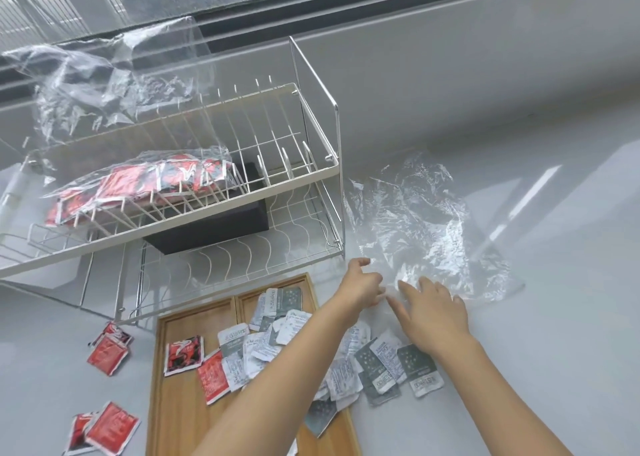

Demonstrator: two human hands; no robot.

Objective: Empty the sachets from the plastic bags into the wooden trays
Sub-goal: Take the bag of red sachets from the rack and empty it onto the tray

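At the far left, four or so red sachets (108,355) lie loose on the grey bench (554,351), outside the wooden tray (180,403); these have missed their mark. Up at ten o'clock, a full plastic bag (138,185) of red sachets rests on the upper shelf of the wire rack (311,137), unopened as far as I can tell, with a crumpled clear bag (104,85) behind it. So the task looks roughly halfway: one bag emptied, at least one waiting, and strays to gather.

In the tray, two red sachets sit in the left compartment, and a heap of grey and white sachets (263,345) spreads across the right compartment and spills over its right rim onto the bench, toward four o'clock of the tray.

The left hand (362,287) reaches forward over that heap, its fingers (360,263) loosely curled at the near edge of the empty plastic bag (422,227); whether they pinch the film I cannot tell. Just beside it, at three o'clock, the right hand (436,313) lies spread, fingers straight, pressing flat on the same bag's near edge. The bag itself lies flat on the bench, stretching away toward one o'clock from both hands, right of the rack.
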